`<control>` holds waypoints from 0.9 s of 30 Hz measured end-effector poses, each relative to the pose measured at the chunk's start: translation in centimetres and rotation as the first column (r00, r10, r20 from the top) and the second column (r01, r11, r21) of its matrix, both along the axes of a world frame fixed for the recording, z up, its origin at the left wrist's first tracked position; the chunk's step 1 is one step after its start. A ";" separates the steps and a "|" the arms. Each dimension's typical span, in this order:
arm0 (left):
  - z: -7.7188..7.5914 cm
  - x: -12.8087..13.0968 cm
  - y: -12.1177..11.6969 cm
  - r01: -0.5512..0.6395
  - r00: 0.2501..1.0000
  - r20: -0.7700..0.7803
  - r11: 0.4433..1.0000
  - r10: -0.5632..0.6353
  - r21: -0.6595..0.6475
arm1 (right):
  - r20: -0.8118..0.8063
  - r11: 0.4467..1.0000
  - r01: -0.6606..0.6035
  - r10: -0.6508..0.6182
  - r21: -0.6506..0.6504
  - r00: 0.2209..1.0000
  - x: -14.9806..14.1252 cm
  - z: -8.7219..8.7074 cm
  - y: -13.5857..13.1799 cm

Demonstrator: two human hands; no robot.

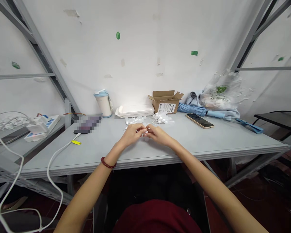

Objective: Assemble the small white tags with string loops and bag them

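Note:
My left hand (133, 134), with a dark red bead bracelet (108, 163) at its wrist, meets my right hand (160, 135) over the middle of the desk. Fingertips of both hands are pinched around a small white translucent plastic piece (146, 138), mostly covered by the fingers. Just beyond the right hand lies a loose heap of similar small white pieces (164, 118). More flat translucent pieces (136, 120) lie beyond the left hand, partly hidden by it.
Behind the heaps are a stack of white trays (135, 111) and an opened cardboard box (165, 103). A cup (103, 104) and a charging phone (87, 124) stand left. Rightward are another phone (199, 120), a blue umbrella (203, 111) and a plastic bag (220, 92).

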State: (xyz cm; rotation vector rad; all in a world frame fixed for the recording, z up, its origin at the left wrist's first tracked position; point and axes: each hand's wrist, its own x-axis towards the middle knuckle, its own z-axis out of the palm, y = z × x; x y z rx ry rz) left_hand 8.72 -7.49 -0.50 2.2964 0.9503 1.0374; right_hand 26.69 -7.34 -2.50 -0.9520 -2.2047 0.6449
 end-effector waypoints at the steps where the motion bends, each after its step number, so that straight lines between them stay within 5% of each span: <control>1: 0.0 0.0 0.0 -0.002 1.000 -0.006 1.000 0.002 0.004 | 0.003 1.000 0.004 -0.004 0.001 1.000 0.0 0.0 0.0; 18: 0.0 0.0 -0.1 -0.029 0.999 -0.044 0.999 0.028 -0.017 | 0.033 1.000 0.024 -0.024 -0.010 0.999 0.0 0.1 -0.2; 27: 0.2 0.0 -0.2 -0.141 0.989 -0.064 0.988 0.137 -0.064 | 0.011 0.999 0.014 -0.014 -0.042 1.000 0.4 0.9 -0.3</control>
